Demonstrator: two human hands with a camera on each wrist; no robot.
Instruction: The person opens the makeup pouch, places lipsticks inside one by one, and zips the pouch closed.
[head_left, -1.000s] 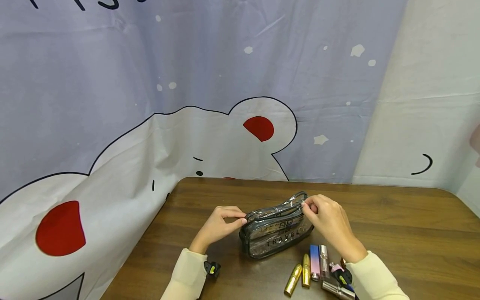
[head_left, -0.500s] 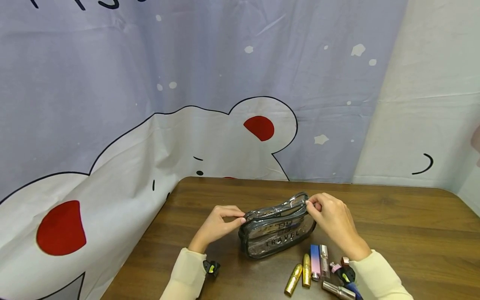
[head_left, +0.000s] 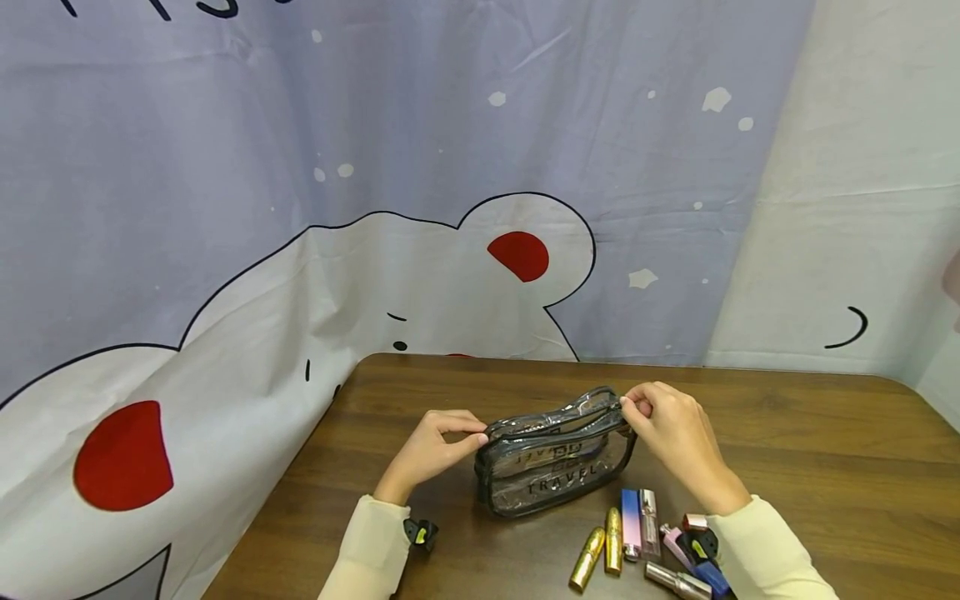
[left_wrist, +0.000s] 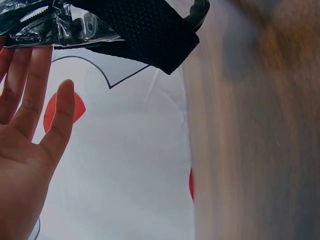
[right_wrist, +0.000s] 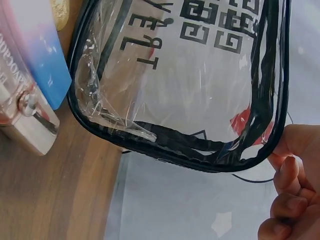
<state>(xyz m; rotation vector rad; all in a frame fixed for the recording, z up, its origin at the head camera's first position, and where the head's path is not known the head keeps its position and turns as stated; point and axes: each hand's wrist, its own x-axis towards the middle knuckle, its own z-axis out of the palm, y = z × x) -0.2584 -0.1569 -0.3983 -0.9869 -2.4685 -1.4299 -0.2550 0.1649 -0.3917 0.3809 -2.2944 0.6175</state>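
Note:
A clear zip pouch (head_left: 551, 467) with black trim and TRAVEL printing stands on the wooden table, between both hands. Its left top corner is pinched by my left hand (head_left: 431, 450). In the left wrist view, long fingers (left_wrist: 35, 95) of that hand reach up to the pouch beside its zipper (left_wrist: 27, 17), and a black strap (left_wrist: 145, 30) hangs at the pouch's end. At the right top corner, my right hand (head_left: 675, 433) pinches the edge between thumb and forefinger. The right wrist view shows its other fingers (right_wrist: 287, 210) curled below; the pouch's walls (right_wrist: 190, 100) look through to the backdrop.
Cosmetics lie in front of the pouch: gold lipstick tubes (head_left: 587, 558), a blue-pink box (head_left: 630, 525), a clear-bodied tube (head_left: 648, 525) and a silver tube (head_left: 677, 581). Smaller items sit near the right sleeve (head_left: 765, 550). A printed cloth backdrop (head_left: 450, 283) hangs behind the table.
My right hand has shifted slightly right and up along the pouch's top to its right corner. The pouch's right end has moved a little right. My left hand has shifted slightly left.

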